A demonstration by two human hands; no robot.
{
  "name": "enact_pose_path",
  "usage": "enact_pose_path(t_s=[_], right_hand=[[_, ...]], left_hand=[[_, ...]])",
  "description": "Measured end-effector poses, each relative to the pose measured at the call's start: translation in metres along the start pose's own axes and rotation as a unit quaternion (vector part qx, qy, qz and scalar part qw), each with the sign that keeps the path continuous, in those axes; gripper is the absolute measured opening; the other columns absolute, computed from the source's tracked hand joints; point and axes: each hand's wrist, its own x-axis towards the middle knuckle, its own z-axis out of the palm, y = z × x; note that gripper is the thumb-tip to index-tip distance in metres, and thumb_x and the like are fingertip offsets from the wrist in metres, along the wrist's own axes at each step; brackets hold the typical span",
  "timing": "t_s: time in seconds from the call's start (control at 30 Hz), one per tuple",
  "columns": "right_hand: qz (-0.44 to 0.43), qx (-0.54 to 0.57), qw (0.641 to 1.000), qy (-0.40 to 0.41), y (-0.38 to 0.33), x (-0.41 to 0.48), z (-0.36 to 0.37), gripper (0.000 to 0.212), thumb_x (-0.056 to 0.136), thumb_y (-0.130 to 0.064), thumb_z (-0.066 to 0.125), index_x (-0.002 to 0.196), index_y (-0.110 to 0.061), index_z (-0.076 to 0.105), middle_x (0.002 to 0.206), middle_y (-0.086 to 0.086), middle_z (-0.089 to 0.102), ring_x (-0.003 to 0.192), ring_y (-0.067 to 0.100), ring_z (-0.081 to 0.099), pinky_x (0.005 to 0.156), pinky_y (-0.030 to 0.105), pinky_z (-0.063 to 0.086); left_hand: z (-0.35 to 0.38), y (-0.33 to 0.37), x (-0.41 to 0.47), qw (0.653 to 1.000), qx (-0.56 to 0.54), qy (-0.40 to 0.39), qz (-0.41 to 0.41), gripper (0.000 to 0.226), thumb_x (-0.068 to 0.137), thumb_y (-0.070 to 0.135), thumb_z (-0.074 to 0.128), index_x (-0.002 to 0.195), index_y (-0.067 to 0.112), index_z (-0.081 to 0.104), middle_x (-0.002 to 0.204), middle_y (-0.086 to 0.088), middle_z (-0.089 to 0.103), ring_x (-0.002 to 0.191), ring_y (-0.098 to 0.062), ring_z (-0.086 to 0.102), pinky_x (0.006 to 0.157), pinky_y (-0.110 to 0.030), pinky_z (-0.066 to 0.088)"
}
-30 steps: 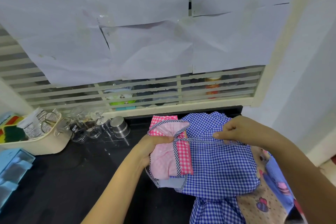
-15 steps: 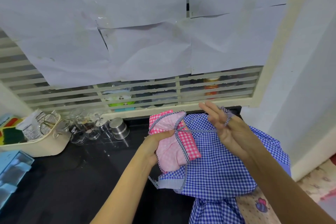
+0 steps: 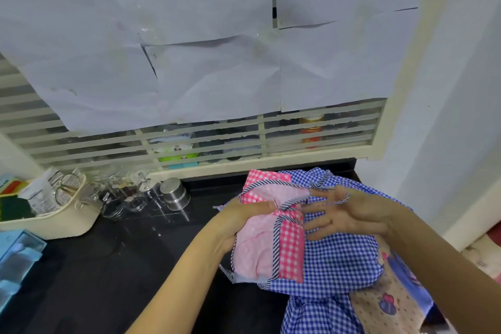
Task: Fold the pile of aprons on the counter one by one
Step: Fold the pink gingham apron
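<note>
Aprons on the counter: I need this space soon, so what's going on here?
A person is folding aprons at the black counter. The left hand grips a folded pink apron bundle, which lies on blue gingham cloth. The right hand is spread open above the gingham, with a striped tie looped over one finger. A beige printed apron lies beneath.

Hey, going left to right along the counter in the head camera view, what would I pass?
blue tray → cream basket → glass jars → steel cup → pink apron → blue checked apron
</note>
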Motion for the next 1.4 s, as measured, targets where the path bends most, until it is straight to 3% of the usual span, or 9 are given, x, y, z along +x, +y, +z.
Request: enact_pose_path(t_s=[0.2, 0.33, 0.43, 0.57, 0.77, 0.97, 1.07, 1.2, 1.4], right_hand=[[0.018, -0.142, 0.989, -0.023, -0.023, 0.0, 0.011, 0.094, 0.057, -0.059, 0.08, 0.136, -0.023, 0.044, 0.136, 0.014, 0.054, 0.117, 0.039, 0.057, 0.094, 0.051, 0.05], [0.01, -0.277, 0.953, 0.126, -0.026, 0.006, 0.023, 0.127, 0.049, -0.076, 0.071, 0.152, -0.028, 0.013, 0.144, 0.013, 0.045, 0.103, 0.02, 0.068, 0.097, 0.037, 0.05], [0.013, -0.351, 0.91, 0.222, -0.029, 0.013, 0.031, 0.103, 0.073, -0.069, 0.052, 0.152, -0.029, -0.001, 0.129, 0.015, 0.06, 0.082, 0.019, 0.073, 0.087, 0.027, 0.051], [-0.014, -0.303, 0.922, 0.241, -0.04, 0.008, 0.031, 0.081, 0.076, -0.071, 0.039, 0.146, -0.032, 0.024, 0.098, 0.009, 0.074, 0.073, 0.026, 0.071, 0.069, 0.034, 0.058], [-0.169, -0.26, 0.927, 0.21, -0.051, 0.005, 0.03, 0.057, 0.098, -0.019, 0.046, 0.143, -0.049, 0.028, 0.137, 0.001, 0.053, 0.098, 0.021, 0.07, 0.065, 0.028, 0.058], [-0.366, -0.028, 0.876, 0.312, -0.055, 0.009, 0.025, 0.054, 0.095, -0.005, 0.052, 0.144, -0.023, 0.037, 0.118, 0.006, 0.066, 0.083, 0.014, 0.072, 0.066, 0.018, 0.057], [-0.317, 0.026, 0.906, 0.28, -0.053, 0.01, 0.03, 0.067, 0.08, -0.037, 0.07, 0.137, -0.016, 0.04, 0.134, 0.018, 0.053, 0.108, 0.027, 0.065, 0.079, 0.031, 0.057], [-0.127, 0.023, 0.976, 0.175, -0.046, 0.005, 0.038, 0.136, 0.027, -0.072, 0.083, 0.146, -0.037, 0.027, 0.15, 0.019, 0.031, 0.123, 0.043, 0.05, 0.079, 0.055, 0.054], [-0.064, -0.096, 0.992, -0.047, -0.04, -0.007, 0.059, 0.089, 0.047, -0.059, 0.084, 0.128, -0.038, 0.054, 0.133, 0.004, 0.059, 0.119, 0.031, 0.058, 0.087, 0.052, 0.052]], left_hand=[[0.005, 0.006, 0.004, 0.999, 0.043, 0.002, -0.013, 0.045, 0.068, 0.01, 0.077, 0.111, 0.004, 0.065, 0.112, -0.019, 0.069, 0.104, -0.035, 0.065, 0.094, -0.045, 0.052], [-0.002, 0.009, 0.011, 0.992, -0.063, 0.108, 0.02, 0.047, 0.068, 0.014, 0.08, 0.109, -0.001, 0.065, 0.106, -0.021, 0.07, 0.099, -0.035, 0.067, 0.084, -0.041, 0.055], [-0.005, 0.013, 0.014, 0.981, -0.109, 0.158, 0.037, 0.038, 0.075, 0.019, 0.076, 0.107, 0.001, 0.067, 0.102, -0.019, 0.072, 0.097, -0.033, 0.068, 0.087, -0.043, 0.055], [-0.016, 0.026, 0.01, 0.973, -0.114, 0.182, 0.086, 0.042, 0.07, 0.021, 0.077, 0.107, 0.002, 0.067, 0.102, -0.017, 0.072, 0.096, -0.031, 0.069, 0.086, -0.042, 0.055], [-0.022, 0.025, 0.0, 0.985, -0.092, 0.127, 0.07, 0.047, 0.065, 0.017, 0.076, 0.108, 0.001, 0.067, 0.104, -0.018, 0.071, 0.093, -0.03, 0.069, 0.08, -0.038, 0.057], [-0.005, 0.016, -0.002, 0.995, -0.021, 0.069, 0.063, 0.054, 0.064, 0.011, 0.086, 0.113, 0.001, 0.066, 0.112, -0.019, 0.068, 0.105, -0.036, 0.065, 0.094, -0.047, 0.051], [0.005, 0.018, -0.002, 0.991, -0.026, 0.1, 0.086, 0.054, 0.058, 0.015, 0.083, 0.109, 0.002, 0.068, 0.106, -0.017, 0.071, 0.101, -0.035, 0.067, 0.092, -0.046, 0.052], [0.009, 0.024, -0.001, 0.984, -0.063, 0.13, 0.108, 0.049, 0.056, 0.018, 0.082, 0.102, 0.004, 0.069, 0.102, -0.015, 0.072, 0.097, -0.032, 0.068, 0.09, -0.046, 0.053], [0.011, 0.032, -0.01, 0.996, -0.021, 0.04, 0.076, 0.035, 0.064, 0.01, 0.076, 0.098, 0.005, 0.07, 0.1, -0.016, 0.072, 0.086, -0.027, 0.07, 0.078, -0.036, 0.058]])
